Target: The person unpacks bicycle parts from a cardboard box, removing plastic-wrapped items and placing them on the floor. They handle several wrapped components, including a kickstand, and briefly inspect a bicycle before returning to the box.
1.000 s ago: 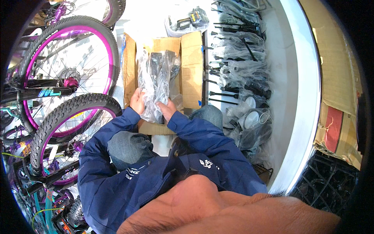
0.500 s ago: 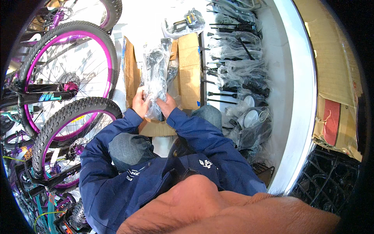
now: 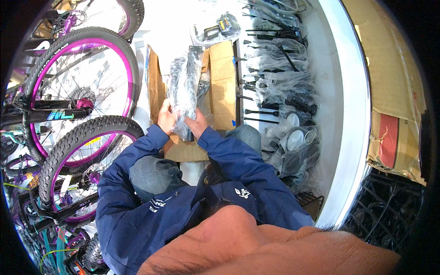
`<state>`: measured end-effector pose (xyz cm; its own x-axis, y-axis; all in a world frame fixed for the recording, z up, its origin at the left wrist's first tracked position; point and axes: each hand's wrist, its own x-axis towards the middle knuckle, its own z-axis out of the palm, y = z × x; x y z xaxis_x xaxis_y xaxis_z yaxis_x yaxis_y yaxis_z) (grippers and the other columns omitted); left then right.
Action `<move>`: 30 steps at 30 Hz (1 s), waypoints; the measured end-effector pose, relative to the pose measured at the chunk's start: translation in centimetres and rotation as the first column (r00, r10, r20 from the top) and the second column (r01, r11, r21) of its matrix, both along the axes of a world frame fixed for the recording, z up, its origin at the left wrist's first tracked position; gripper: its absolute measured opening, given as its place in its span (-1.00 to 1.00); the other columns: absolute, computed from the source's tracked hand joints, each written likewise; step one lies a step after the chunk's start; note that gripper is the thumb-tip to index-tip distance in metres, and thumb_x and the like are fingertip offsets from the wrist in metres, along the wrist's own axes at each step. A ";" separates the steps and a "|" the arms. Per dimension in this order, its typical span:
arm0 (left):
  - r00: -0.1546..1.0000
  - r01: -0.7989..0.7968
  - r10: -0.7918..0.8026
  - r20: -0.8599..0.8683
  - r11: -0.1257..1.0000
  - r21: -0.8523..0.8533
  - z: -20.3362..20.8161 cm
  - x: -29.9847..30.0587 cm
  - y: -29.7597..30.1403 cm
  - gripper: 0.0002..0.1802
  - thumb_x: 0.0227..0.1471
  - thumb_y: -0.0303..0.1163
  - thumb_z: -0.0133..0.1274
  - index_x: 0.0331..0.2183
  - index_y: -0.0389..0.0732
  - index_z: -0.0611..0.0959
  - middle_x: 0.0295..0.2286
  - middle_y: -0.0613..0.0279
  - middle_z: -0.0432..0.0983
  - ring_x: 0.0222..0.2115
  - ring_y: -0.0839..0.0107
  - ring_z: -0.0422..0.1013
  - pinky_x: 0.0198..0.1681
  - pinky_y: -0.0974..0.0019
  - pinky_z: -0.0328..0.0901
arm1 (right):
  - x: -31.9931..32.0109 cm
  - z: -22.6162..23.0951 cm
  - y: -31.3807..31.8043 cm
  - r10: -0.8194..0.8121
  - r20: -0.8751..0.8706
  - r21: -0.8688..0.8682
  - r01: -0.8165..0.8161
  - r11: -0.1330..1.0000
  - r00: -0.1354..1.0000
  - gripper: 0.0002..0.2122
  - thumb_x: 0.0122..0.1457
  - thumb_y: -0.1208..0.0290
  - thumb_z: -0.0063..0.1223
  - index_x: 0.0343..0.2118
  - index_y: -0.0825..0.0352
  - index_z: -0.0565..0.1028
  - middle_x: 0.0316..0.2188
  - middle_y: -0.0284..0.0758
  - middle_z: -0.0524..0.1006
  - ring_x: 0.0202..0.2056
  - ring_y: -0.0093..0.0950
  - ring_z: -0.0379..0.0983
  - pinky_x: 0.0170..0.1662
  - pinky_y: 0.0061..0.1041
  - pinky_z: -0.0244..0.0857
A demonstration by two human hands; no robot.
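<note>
Between both hands I hold a long bundle of black parts in clear crinkled plastic (image 3: 184,87); the wrap hides what exactly the parts are. My left hand (image 3: 167,118) is closed round the bundle's near left side. On its near right side my right hand (image 3: 198,124) grips it, thumb on top. A dark end of the bundle sticks out just below the hands. Beneath and around it stands an open cardboard box (image 3: 222,87) with its flaps folded out, close in front of my knees. More wrapped dark parts (image 3: 204,85) lie in the box, right of the bundle.
Several bicycles with purple-rimmed wheels (image 3: 134,75) crowd the left side. Plastic-wrapped black parts (image 3: 279,82) lie in a long row on the right, beside a white curved ledge (image 3: 341,110). A bagged pair of pedals (image 3: 224,26) lies beyond the box. Torn cardboard (image 3: 396,91) is at far right.
The bundle has turned slightly in my hands, and a dark flat end now shows more at its far tip. Both hands keep their hold in nearly the same place.
</note>
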<state>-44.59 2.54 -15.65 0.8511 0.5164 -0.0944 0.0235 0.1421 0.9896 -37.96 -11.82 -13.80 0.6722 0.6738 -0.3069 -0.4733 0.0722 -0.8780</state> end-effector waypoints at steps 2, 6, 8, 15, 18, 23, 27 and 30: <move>1.000 0.001 0.000 -0.030 0.999 0.037 -0.6 0.3 0.2 -0.66 0.14 -0.55 0.11 -0.03 -0.29 0.52 -0.18 0.25 0.54 -0.19 0.51 0.44 -0.08 0.41 0.34 | 0.0 0.1 0.0 0.015 0.006 0.014 -0.015 1.000 1.000 -0.51 0.14 0.58 0.05 0.17 0.42 0.33 0.01 -0.23 0.52 0.01 -0.48 0.44 0.09 -0.45 0.31; 0.988 0.077 -0.122 -0.096 0.922 -0.380 -1.8 0.1 1.0 -0.68 0.17 -0.53 0.09 -0.02 -0.30 0.58 -0.19 0.23 0.58 -0.21 0.50 0.47 -0.10 0.40 0.36 | 0.1 0.0 -0.1 0.057 0.046 -0.064 -0.054 0.996 0.997 -0.50 0.13 0.59 0.03 0.19 0.42 0.31 0.00 -0.24 0.52 0.01 -0.48 0.43 0.11 -0.45 0.29; 0.986 0.062 -0.116 -0.117 0.920 -0.388 -2.0 -0.2 1.5 -0.70 0.18 -0.50 0.08 -0.03 -0.30 0.60 -0.20 0.23 0.59 -0.21 0.49 0.49 -0.09 0.39 0.38 | 0.0 -0.2 0.0 0.054 0.063 -0.025 -0.053 0.998 0.997 -0.51 0.15 0.57 0.03 0.19 0.42 0.30 -0.01 -0.24 0.52 0.00 -0.48 0.43 0.11 -0.45 0.29; 0.991 0.107 -0.035 0.126 0.773 -0.625 -0.1 -0.5 2.7 -0.58 0.22 -0.45 0.06 0.09 -0.32 0.50 -0.06 0.15 0.56 -0.08 0.35 0.51 0.01 0.24 0.42 | -0.9 -0.8 -0.3 0.093 0.243 -0.121 -0.065 0.991 0.966 -0.54 0.23 0.48 0.09 0.18 0.42 0.30 -0.01 -0.18 0.54 -0.02 -0.45 0.45 0.09 -0.42 0.32; 0.991 0.107 -0.026 0.134 0.761 -0.640 0.6 -0.4 2.8 -0.59 0.23 -0.44 0.06 0.10 -0.31 0.49 -0.07 0.15 0.56 -0.11 0.35 0.52 -0.01 0.24 0.43 | -1.3 -0.9 -0.5 0.116 0.252 -0.155 -0.078 0.985 0.961 -0.56 0.25 0.45 0.10 0.17 0.42 0.32 -0.03 -0.16 0.56 -0.06 -0.43 0.50 0.08 -0.41 0.34; 0.999 0.018 0.014 0.049 0.800 -0.599 0.2 -1.1 2.4 -0.67 0.20 -0.50 0.06 0.01 -0.31 0.55 -0.13 0.16 0.59 -0.16 0.37 0.54 -0.06 0.26 0.44 | -1.7 -0.6 -0.2 0.131 0.253 -0.162 -0.091 0.983 0.958 -0.60 0.24 0.47 0.10 0.12 0.43 0.37 -0.09 -0.17 0.60 -0.09 -0.42 0.53 0.05 -0.40 0.37; 1.000 0.027 -0.016 0.025 0.858 -0.513 -0.4 -1.2 2.0 -0.70 0.20 -0.54 0.06 -0.01 -0.29 0.58 -0.16 0.19 0.60 -0.19 0.40 0.53 -0.10 0.30 0.44 | -1.3 -0.8 0.5 0.032 0.099 -0.074 -0.025 0.997 0.995 -0.64 0.21 0.51 0.10 0.07 0.43 0.41 -0.12 -0.21 0.61 -0.11 -0.46 0.53 0.01 -0.41 0.38; 0.994 0.041 -0.066 -0.092 0.966 -0.257 1.0 0.2 3.1 -0.75 0.21 -0.52 0.08 -0.05 -0.28 0.61 -0.20 0.26 0.60 -0.24 0.47 0.51 -0.14 0.35 0.41 | -0.5 -2.0 0.6 -0.056 -0.067 -0.033 0.054 0.998 0.996 -0.69 0.17 0.54 0.13 -0.02 0.44 0.47 -0.16 -0.24 0.61 -0.14 -0.49 0.53 -0.02 -0.42 0.40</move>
